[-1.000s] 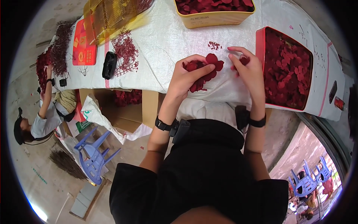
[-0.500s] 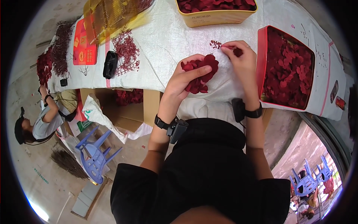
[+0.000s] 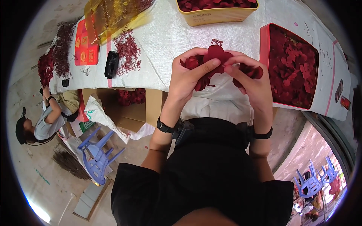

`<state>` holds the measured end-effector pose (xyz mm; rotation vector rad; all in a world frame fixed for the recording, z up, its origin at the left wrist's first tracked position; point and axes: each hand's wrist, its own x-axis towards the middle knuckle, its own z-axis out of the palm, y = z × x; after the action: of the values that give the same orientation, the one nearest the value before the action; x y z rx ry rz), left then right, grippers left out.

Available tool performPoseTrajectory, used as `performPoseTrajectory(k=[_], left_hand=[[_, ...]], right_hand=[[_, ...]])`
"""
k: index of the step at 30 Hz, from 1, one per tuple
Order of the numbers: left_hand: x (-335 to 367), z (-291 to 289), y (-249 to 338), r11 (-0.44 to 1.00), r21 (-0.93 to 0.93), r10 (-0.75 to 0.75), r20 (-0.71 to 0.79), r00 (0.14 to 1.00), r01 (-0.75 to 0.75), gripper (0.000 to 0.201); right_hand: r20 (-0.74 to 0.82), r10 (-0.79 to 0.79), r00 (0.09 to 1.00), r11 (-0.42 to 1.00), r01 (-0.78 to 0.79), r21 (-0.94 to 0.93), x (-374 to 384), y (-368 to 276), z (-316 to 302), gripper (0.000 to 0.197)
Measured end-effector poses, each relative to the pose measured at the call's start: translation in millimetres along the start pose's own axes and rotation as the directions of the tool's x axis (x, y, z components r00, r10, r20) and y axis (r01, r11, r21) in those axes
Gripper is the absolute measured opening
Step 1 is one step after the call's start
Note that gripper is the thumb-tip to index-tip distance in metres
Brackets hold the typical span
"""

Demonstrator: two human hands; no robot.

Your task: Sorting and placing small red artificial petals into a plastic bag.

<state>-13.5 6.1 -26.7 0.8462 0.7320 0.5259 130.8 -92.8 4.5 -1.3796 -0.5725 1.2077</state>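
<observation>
My left hand (image 3: 186, 75) is closed round a bunch of dark red petals (image 3: 217, 52), thumb pressed on top. My right hand (image 3: 254, 79) meets it from the right, its thumb and forefinger at the bunch's edge. More red petals (image 3: 252, 71) are tucked in the curled fingers of that hand. Just beyond both hands, a small heap of tiny reddish bits (image 3: 217, 41) lies on the white woven sheet (image 3: 162, 45). To the right stands a red tin (image 3: 265, 49) full of red petals. At the far side is a yellow tin (image 3: 222, 18), also filled with petals.
On the left lie a pile of thin red stems (image 3: 126, 49), a black object (image 3: 111, 64), a red lid (image 3: 85, 47) and yellow plastic trays (image 3: 109, 19). An open cardboard box (image 3: 154, 107) is below the table edge. Another person (image 3: 49, 120) works at far left, near a blue chair (image 3: 96, 162).
My right hand has come down and left from the small heap to the bunch in my left hand. Petals now show more clearly in its fingers.
</observation>
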Motion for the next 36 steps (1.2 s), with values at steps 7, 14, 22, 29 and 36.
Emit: performPoseTrajectory(k=[7,14,22,29,36], left_hand=[[-10.8,5.6,7.1,0.993,-0.106,-0.057,0.034,0.998,0.061,0.017],[-14.9,9.8,10.2,0.998,0.033,0.05,-0.012,0.999,-0.05,0.017],[-15.7,17.3,12.6,0.984,0.16,0.08,-0.029,0.996,-0.074,0.016],[-14.1,21.0,12.8,0.974,0.224,0.047,-0.019,0.999,-0.042,0.014],[-10.5,25.1,8.8,0.963,0.245,0.125,-0.029,0.992,-0.114,0.009]], right_hand=[[-0.091,-0.06,0.994,0.989,0.047,-0.14,-4.2,-7.7,5.7,0.013],[-0.079,-0.145,0.986,0.972,0.127,-0.197,-7.5,-17.0,10.8,0.011],[-0.073,-0.254,0.964,0.939,0.228,-0.257,-5.7,-10.4,6.3,0.011],[-0.155,-0.208,0.966,0.963,0.175,-0.206,-4.1,-10.6,7.0,0.016],[-0.207,-0.376,0.903,0.919,0.334,-0.21,1.8,7.8,6.3,0.027]])
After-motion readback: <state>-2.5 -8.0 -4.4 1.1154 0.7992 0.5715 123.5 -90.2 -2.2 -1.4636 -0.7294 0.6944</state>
